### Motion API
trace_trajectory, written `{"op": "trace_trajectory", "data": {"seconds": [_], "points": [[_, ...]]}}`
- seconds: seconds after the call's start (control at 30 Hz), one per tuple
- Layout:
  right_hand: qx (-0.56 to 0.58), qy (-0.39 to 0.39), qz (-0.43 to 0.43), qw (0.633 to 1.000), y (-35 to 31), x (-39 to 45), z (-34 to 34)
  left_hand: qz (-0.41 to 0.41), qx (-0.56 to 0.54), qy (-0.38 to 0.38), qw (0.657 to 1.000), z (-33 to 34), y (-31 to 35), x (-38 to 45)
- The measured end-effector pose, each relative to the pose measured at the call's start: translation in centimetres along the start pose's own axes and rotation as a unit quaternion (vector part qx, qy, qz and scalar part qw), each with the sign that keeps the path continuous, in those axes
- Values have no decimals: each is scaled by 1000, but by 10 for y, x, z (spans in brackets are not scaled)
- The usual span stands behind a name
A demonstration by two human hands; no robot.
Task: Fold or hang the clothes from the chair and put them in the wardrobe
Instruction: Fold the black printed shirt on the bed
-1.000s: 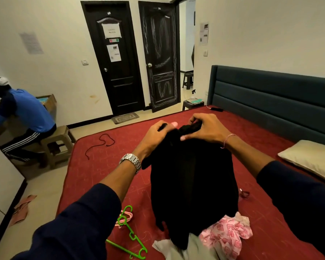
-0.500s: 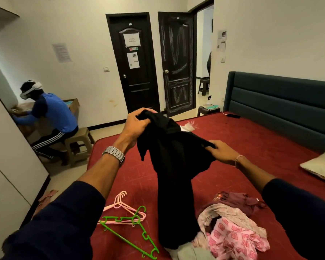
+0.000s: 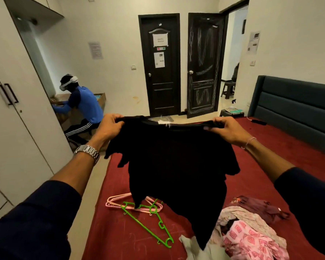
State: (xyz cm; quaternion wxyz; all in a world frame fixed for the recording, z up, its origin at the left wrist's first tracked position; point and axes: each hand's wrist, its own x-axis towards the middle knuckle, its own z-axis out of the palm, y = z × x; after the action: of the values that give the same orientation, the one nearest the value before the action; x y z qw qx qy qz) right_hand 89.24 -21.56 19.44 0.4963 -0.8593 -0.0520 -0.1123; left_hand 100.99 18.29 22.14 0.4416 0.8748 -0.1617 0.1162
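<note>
Between left hand (image 3: 109, 126) and right hand (image 3: 226, 131) hangs black shirt (image 3: 176, 162).

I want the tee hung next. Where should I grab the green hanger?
Grip the green hanger by its long bare lower arm, coming from above on the left; its hook end lies tangled over the pink hangers, under the tee.

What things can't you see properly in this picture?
Head view only:
- The pink hangers and green hanger: partly hidden behind the hanging black T-shirt.
- The clothes pile: cut off by the bottom edge, and the shirt's hem covers part of it.
- Wardrobe inside: its doors are closed.
- Door notices: writing too small to read.
- Left hand and right hand fingers: their tips are tucked into the shirt's shoulders.
</note>
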Motion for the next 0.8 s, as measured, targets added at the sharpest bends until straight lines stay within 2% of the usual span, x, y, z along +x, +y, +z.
{"op": "trace_trajectory", "data": {"seconds": [0.07,0.2,0.27,0.43,0.6,0.7,0.8], "points": [[-14,12,-12,1000,-8,-4,13,-17,-2,13,1000,-15,-11,-9],[-136,77,-97,983,-19,-15,39,-38,-9,55,998,-36,-18,-31],[-148,103,-114,977,-33,-26,53,-32,-23,67,997,-48,-18,-49],[-188,156,-121,962,-67,-64,85,15,-57,-6,998,-95,-24,-104],[-271,150,-126,942,-90,-98,103,-4,-97,-4,995,-142,-47,-151],[-316,207,-153,913,-107,-115,115,20,-101,-12,995,-161,-50,-173],[-330,262,-162,892,-125,-129,125,22,-153,-29,988,-178,-43,-186]]}}
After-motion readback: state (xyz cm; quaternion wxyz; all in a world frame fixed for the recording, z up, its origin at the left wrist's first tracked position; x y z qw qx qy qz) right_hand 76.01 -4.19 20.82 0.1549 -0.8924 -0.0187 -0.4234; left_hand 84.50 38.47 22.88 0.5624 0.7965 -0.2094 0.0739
